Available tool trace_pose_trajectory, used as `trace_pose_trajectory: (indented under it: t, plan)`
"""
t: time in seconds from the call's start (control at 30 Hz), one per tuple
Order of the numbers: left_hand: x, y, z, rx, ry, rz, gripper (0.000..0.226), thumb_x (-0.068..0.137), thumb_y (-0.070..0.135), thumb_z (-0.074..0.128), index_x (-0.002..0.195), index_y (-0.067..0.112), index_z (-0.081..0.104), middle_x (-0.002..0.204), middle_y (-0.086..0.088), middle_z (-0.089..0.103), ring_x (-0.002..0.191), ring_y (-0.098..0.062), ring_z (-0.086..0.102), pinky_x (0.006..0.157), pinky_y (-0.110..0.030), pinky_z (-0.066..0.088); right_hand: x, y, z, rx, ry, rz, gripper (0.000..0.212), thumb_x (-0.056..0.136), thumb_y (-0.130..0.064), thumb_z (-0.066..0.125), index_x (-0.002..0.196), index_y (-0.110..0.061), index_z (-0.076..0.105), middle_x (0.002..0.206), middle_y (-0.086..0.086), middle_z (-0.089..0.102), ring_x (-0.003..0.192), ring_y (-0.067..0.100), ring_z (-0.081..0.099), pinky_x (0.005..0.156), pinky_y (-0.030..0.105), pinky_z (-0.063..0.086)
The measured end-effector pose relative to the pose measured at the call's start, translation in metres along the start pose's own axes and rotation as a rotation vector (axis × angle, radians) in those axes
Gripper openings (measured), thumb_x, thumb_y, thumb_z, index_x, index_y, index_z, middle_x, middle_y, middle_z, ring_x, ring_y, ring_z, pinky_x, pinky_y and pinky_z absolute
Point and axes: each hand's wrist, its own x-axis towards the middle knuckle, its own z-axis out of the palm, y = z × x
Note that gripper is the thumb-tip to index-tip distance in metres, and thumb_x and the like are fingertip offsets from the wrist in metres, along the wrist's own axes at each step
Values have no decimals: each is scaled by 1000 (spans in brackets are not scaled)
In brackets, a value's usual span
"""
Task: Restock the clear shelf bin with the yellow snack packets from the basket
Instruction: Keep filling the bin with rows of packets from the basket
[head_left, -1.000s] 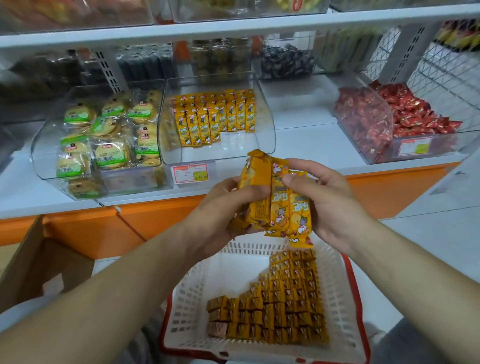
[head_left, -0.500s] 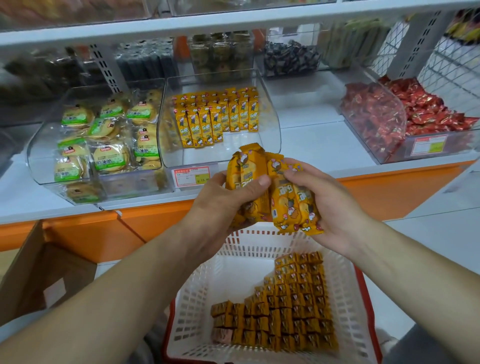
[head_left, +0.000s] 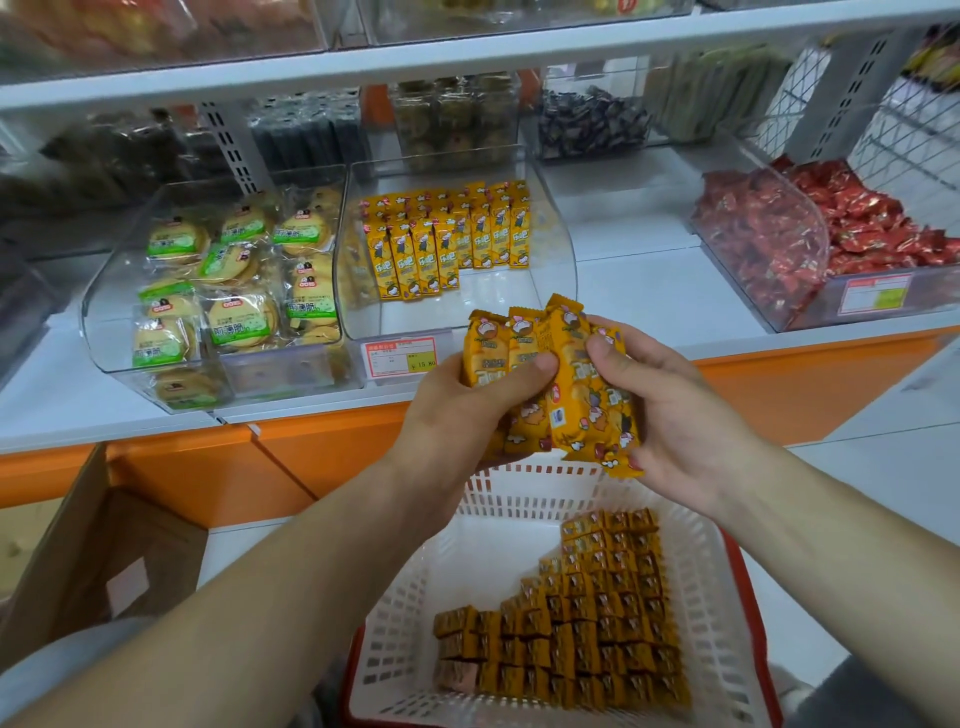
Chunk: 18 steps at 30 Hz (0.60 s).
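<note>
A bunch of yellow snack packets (head_left: 571, 389) is held upright between both hands, above the basket and just in front of the shelf edge. My left hand (head_left: 462, 415) grips the bunch from the left, thumb across the front. My right hand (head_left: 675, 410) grips it from the right, fingers curled over the top packets. The clear shelf bin (head_left: 550, 270) stands behind, holding two rows of yellow packets (head_left: 447, 239) at its back, with its front floor bare. The white basket (head_left: 467, 566) below holds several more stacked yellow packets (head_left: 587, 618).
A clear bin of round cakes in green-labelled wrappers (head_left: 228, 291) stands left of the target bin. A bin of red packets (head_left: 810, 244) sits at the right. A price tag (head_left: 400, 356) hangs on the shelf front. A cardboard box (head_left: 88, 545) stands on the floor at left.
Both hands have raised the bunch slightly toward the shelf and shifted it between the fingers; the packets now stand more upright and closer together.
</note>
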Motion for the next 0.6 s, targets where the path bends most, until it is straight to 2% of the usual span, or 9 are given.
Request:
trace_pose_trajectory:
  t: [0.1,0.2,0.27,0.4,0.5,0.6]
  plan:
    - [1,0,-1,2,0,-7,50,76,45,85,117,23,67,101,-3,80,89,-27,78,70,-37,62,-2,0,5,5,33,-25,52,77,-18,74,127,-9,62,115,22,71,103,40,70,80,52,59]
    - [0,0,3,38,-36,14,57,69,52,84,116,25,67,104,-2,79,93,-27,77,80,-45,62,-4,2,11,-36,107,-57,52,71,-20,81,119,-8,66,110,20,73,96,39,72,78,53,60]
    - [-1,-2,7,69,-69,36,59,67,48,86,116,22,67,104,-3,79,94,-28,77,84,-49,62,-5,3,12,-61,147,-72,49,68,-21,82,113,-9,69,103,19,75,87,36,74,70,48,61]
    - [2,-3,5,43,-39,32,65,64,35,94,119,14,66,102,-8,79,90,-31,78,84,-51,62,-2,0,12,18,99,3,34,85,-27,69,114,-11,70,101,15,75,87,34,73,71,47,61]
    - [7,6,-4,17,18,25,70,54,41,89,115,13,66,97,-9,80,85,-31,78,77,-45,64,2,-3,6,89,74,35,32,92,-10,53,120,-11,68,93,13,71,83,30,68,66,41,60]
    - [13,11,-15,13,57,10,60,60,39,89,111,15,68,96,-10,80,85,-33,78,84,-51,62,4,-4,3,37,12,2,30,91,1,54,118,-7,64,91,13,70,90,30,71,66,39,59]
